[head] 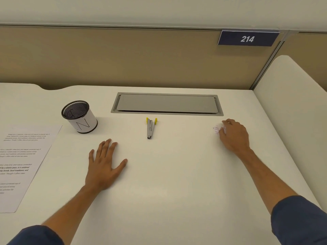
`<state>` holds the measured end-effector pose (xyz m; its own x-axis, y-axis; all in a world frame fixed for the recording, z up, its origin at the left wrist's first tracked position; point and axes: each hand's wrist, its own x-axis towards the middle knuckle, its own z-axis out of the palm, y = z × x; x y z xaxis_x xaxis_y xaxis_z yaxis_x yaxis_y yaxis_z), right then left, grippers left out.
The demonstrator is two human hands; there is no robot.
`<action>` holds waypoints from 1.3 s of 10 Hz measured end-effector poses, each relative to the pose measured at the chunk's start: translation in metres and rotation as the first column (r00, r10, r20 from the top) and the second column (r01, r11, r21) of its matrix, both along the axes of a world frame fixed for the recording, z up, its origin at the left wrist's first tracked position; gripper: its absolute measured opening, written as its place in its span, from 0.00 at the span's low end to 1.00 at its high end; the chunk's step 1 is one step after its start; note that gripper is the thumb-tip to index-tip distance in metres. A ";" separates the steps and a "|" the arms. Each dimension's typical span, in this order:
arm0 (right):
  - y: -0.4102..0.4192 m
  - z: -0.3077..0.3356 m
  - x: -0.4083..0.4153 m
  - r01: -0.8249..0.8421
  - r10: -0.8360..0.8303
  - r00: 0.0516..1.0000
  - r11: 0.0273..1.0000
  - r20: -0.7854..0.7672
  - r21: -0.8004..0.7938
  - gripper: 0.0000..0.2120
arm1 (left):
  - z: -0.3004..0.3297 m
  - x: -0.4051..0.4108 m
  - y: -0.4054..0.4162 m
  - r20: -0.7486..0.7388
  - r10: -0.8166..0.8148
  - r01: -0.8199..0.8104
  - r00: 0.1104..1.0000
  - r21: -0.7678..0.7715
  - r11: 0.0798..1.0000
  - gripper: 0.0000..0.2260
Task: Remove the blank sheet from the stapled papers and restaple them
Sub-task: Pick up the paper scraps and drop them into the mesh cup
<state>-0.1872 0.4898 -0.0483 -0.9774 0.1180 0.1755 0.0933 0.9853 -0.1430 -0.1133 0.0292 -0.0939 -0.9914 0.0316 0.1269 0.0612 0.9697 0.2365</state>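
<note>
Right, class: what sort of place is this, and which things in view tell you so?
Probably an office or study cubicle: a numbered sign reading 214 on the partition, a cable hatch set into the desk, and a mesh pen cup.

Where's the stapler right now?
In the head view, the stapler lies mid-desk, untouched, just in front of the grey cable hatch, between the left hand and right hand.

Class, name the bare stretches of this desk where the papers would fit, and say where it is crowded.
Bare: between left hand and right hand, in front of the stapler. Crowded: far left, where the printed papers lie beside the mesh cup.
</note>
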 end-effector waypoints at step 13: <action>-0.008 0.013 -0.024 -0.105 0.103 0.979 0.994 0.177 0.000 0.15 | 0.001 0.000 0.000 0.005 -0.002 0.002 1.000 0.017 1.000 0.36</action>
<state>-0.2108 0.4816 -0.0354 -0.9999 0.0130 -0.0006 0.0130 0.9922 -0.1238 -0.1138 0.0288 -0.0932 -0.9919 0.0315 0.1228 0.0620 0.9654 0.2533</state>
